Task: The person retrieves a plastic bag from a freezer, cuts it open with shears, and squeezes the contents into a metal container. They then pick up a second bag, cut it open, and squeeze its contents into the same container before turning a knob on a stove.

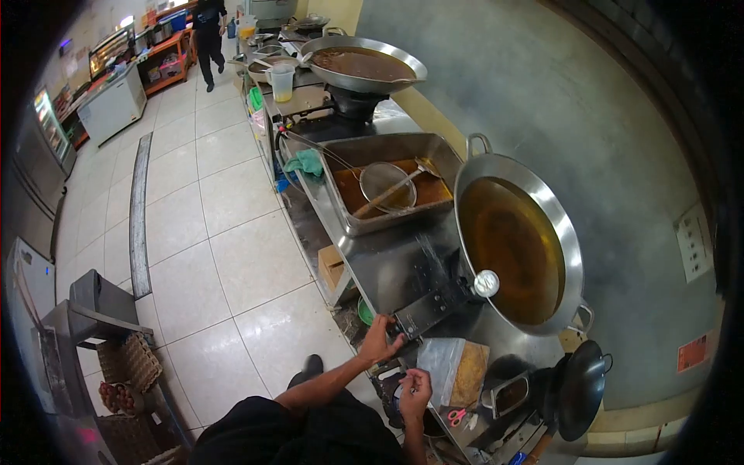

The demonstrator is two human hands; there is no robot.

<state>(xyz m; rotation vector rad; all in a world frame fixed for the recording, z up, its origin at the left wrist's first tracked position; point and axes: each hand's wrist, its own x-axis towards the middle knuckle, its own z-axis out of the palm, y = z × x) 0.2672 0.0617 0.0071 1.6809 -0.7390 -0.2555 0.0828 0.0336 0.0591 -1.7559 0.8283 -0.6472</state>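
My left hand [380, 341] touches the front end of a black stove unit [430, 312], its fingers closed at the control there; the control itself is hidden. Behind it, a large wok [511, 248] holds brown oil. My right hand [415, 390] is curled near the counter's front edge, and what it holds, if anything, cannot be made out. Beside it lies a plastic bag [439, 364] with a brown block [470, 372]. Pink scissors [456, 418] rest just right of that hand.
A metal tray [359, 226] holds brown liquid, a round strainer [387, 186] and a ladle. Beyond it stands a second wok [364, 63]. A dark wok [581, 391] sits at the right. A person [208, 39] in dark clothes stands far off on the tiled floor.
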